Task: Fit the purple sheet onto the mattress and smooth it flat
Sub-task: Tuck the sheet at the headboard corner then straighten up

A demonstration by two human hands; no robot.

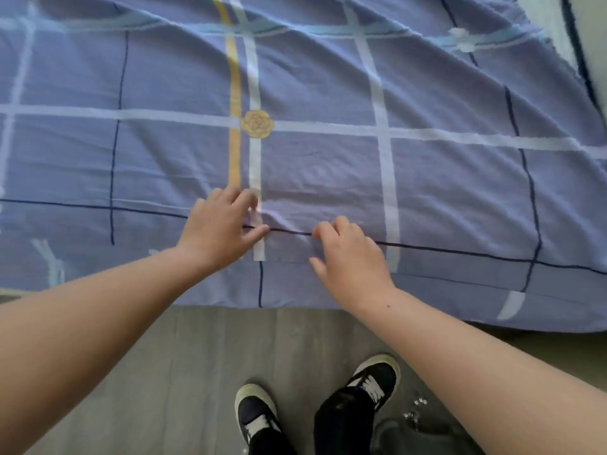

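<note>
The purple sheet [328, 165], checked with white, yellow and dark blue lines and a beige flower print, covers the mattress and hangs over its near edge. Shallow wrinkles run across it, mostly toward the far right. My left hand [220, 228] rests palm down on the sheet near the front edge, fingers curled and spread, thumb out to the right. My right hand [348, 254] lies palm down beside it, a little nearer the edge, fingers bent against the cloth. A small fold of fabric bunches between the two hands. Neither hand grips anything.
Grey wood-look floor [203, 372] lies below the bed's edge. My two dark shoes [259, 412] stand on it close to the bed. A white fluffy cover [555, 31] shows at the far right corner. Small shiny bits [417, 408] lie on the floor by my right foot.
</note>
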